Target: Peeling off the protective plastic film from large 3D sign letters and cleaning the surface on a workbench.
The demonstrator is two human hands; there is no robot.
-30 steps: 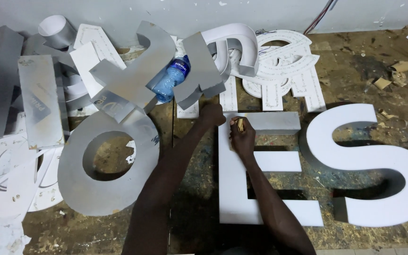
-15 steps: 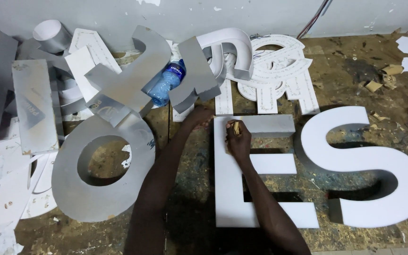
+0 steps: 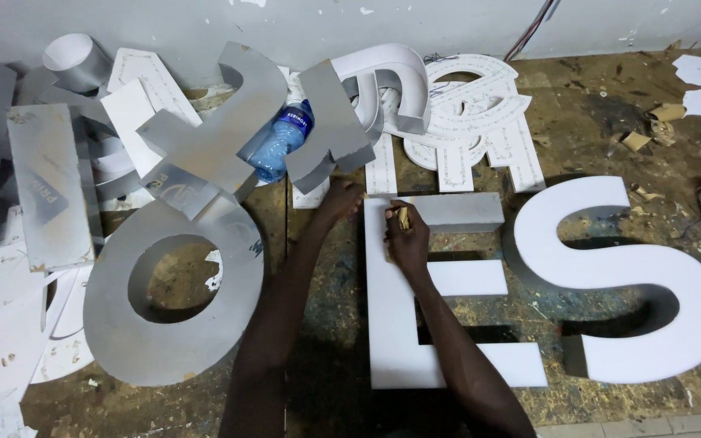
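Right hand (image 3: pixel 406 235): closed around a small tan block (image 3: pixel 403 217), which may be a sanding or rubbing pad, pressed onto the top-left corner of the white letter E (image 3: pixel 423 312); the grip looks set for rubbing the face.
Left hand (image 3: pixel 341 197): fingers curled loosely at the E's upper-left edge, holding nothing that I can see; it seems to steady the letter.
Letter E: lies flat and face up on the stained floor (image 3: pixel 326 268), directly ahead of the person.
White letter S (image 3: pixel 634 284): flat, just right of the E, apart from it.
Grey letter O (image 3: pixel 176 300): flat, left of the arms.
Far pile: grey metal letter shells (image 3: pixel 221 138) lean against each other, with a blue plastic bottle (image 3: pixel 281 142) wedged between them, near the wall (image 3: pixel 285 24).
Backing panels (image 3: pixel 480 122): white, dotted, stacked by the wall.
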